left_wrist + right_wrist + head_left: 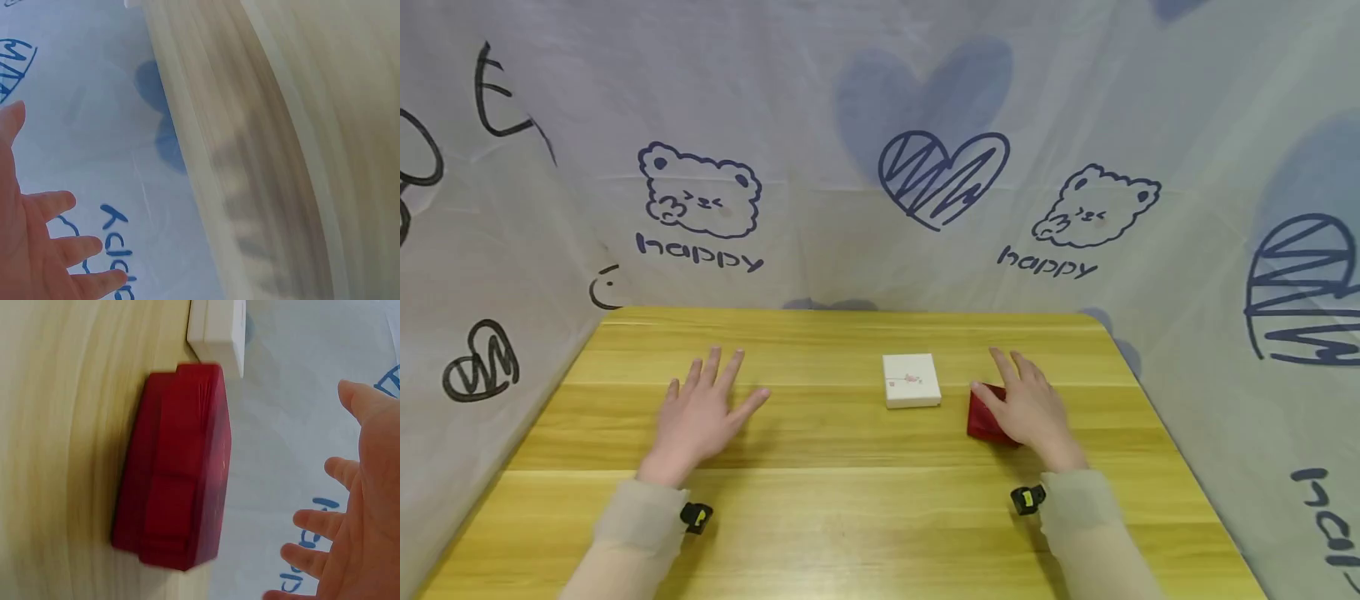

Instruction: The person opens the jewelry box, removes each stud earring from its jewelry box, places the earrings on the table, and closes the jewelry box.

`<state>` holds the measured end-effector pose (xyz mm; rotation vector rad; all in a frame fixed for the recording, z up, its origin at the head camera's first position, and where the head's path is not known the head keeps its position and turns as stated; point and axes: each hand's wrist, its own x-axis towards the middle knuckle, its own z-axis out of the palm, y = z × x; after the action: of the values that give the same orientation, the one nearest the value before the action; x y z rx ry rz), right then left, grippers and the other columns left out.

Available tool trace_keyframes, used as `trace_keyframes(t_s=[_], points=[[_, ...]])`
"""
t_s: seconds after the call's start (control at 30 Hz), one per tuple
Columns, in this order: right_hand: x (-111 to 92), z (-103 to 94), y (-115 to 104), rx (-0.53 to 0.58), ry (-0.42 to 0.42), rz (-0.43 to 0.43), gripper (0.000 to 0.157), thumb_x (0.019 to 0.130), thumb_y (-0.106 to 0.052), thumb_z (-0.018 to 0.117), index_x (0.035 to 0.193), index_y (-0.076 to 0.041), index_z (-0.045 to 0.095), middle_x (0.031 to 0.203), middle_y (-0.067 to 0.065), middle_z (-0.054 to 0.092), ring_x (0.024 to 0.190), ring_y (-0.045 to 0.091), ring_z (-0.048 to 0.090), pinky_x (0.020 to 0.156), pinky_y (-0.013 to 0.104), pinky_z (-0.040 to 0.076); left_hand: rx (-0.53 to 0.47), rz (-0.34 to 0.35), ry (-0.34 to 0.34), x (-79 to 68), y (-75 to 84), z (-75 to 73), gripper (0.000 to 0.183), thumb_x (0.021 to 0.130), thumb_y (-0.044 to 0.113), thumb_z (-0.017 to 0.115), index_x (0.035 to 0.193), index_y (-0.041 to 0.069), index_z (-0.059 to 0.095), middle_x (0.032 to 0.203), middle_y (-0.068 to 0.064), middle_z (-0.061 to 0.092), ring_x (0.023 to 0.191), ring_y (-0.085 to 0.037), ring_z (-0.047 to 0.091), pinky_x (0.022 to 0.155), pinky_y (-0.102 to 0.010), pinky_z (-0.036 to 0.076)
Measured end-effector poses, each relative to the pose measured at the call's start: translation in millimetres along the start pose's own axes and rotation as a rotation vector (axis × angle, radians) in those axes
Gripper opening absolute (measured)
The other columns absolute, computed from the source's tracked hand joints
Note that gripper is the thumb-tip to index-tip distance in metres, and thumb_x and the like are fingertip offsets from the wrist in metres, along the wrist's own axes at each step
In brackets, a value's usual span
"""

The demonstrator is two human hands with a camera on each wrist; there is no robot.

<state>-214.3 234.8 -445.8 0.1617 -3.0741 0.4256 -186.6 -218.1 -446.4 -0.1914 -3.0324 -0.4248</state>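
Observation:
My left hand (700, 417) hovers over the left part of the table with its fingers spread, holding nothing. My right hand (1030, 412), fingers spread as well, is above a dark red box-like thing (985, 421) and hides part of it in the head view. In the right wrist view the red thing (181, 469) shows stepped sides, and the fingers (340, 472) stand apart from it. A small square white box (912, 381) with a pink flower print lies left of the red thing; its corner (215, 331) also appears in the right wrist view.
The wooden table (835, 517) ends at a back edge against a pale cloth (820, 233) printed with hearts, bears and "happy". Cloth also hangs along the left and right sides. Each wrist wears a small black camera, such as the left one (697, 517).

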Motion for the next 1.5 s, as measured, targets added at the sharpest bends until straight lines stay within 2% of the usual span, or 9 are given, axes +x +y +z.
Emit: trace_keyframes(t_s=[0.2,0.37,0.63,0.83,1.03,1.2,1.37,1.5], points=[[4,9.5,-13,0.065,-0.013,-0.040,0.075,0.097,-0.055,0.050,0.155,-0.015,0.028,0.153,0.024,0.031,0.134,0.048,0.035,0.100,0.067,0.033,-0.057,0.041,0.011,1.5,18.0,7.2,0.088,0.094,0.072,0.032,0.157,0.011,0.020,0.158,-0.026,0.016,0.136,-0.053,0.025,0.106,-0.068,0.020],[8,19.1,-24,0.148,-0.011,-0.093,0.074,0.096,-0.056,0.051,0.154,-0.012,0.033,0.150,0.019,0.039,0.131,0.045,0.039,0.102,0.063,0.034,-0.127,0.071,0.024,4.3,32.1,17.3,0.086,0.095,0.067,0.040,0.156,0.010,0.024,0.155,-0.028,0.025,0.133,-0.052,0.033,0.103,-0.066,0.029],[18,30.8,-47,0.198,-0.026,-0.111,0.069,0.097,-0.050,0.056,0.152,-0.013,0.036,0.148,0.019,0.042,0.132,0.041,0.040,0.104,0.058,0.034,-0.204,0.105,0.004,12.7,54.5,31.0,0.080,0.096,0.059,0.050,0.155,0.011,0.028,0.151,-0.026,0.033,0.128,-0.050,0.042,0.099,-0.065,0.036],[25,36.4,-58,0.291,-0.066,-0.121,0.070,0.097,-0.042,0.059,0.152,-0.007,0.034,0.149,0.021,0.040,0.134,0.038,0.039,0.108,0.054,0.032,-0.256,0.127,-0.034,18.5,70.5,42.8,0.081,0.095,0.062,0.048,0.156,0.013,0.027,0.151,-0.025,0.034,0.127,-0.049,0.044,0.098,-0.065,0.036],[33,44.1,-61,0.382,-0.103,-0.091,0.069,0.098,-0.032,0.061,0.152,-0.003,0.031,0.148,0.024,0.039,0.134,0.037,0.039,0.108,0.052,0.032,-0.303,0.135,-0.069,25.5,82.6,53.1,0.080,0.095,0.060,0.051,0.157,0.015,0.025,0.151,-0.024,0.036,0.129,-0.046,0.044,0.100,-0.062,0.038],[37,48.6,-63,0.440,-0.119,-0.034,0.068,0.097,-0.027,0.063,0.152,-0.002,0.032,0.147,0.022,0.042,0.134,0.036,0.041,0.108,0.051,0.032,-0.391,0.128,-0.092,30.7,90.7,60.0,0.079,0.095,0.054,0.056,0.156,0.014,0.026,0.149,-0.023,0.038,0.130,-0.042,0.043,0.102,-0.059,0.037],[38,50.3,-66,0.438,-0.117,0.000,0.067,0.096,-0.025,0.064,0.150,0.000,0.034,0.142,0.023,0.048,0.127,0.036,0.049,0.105,0.050,0.038,-0.518,0.129,-0.119,34.8,98.3,64.8,0.078,0.095,0.045,0.061,0.156,0.011,0.025,0.146,-0.024,0.042,0.126,-0.040,0.049,0.101,-0.055,0.040],[39,51.9,-67,0.430,-0.115,0.005,0.066,0.096,-0.023,0.065,0.149,0.002,0.035,0.143,0.024,0.046,0.128,0.036,0.047,0.105,0.050,0.037,-0.571,0.146,-0.131,38.2,104.8,67.7,0.076,0.096,0.037,0.064,0.155,0.010,0.026,0.141,-0.024,0.047,0.117,-0.038,0.056,0.095,-0.050,0.047]])
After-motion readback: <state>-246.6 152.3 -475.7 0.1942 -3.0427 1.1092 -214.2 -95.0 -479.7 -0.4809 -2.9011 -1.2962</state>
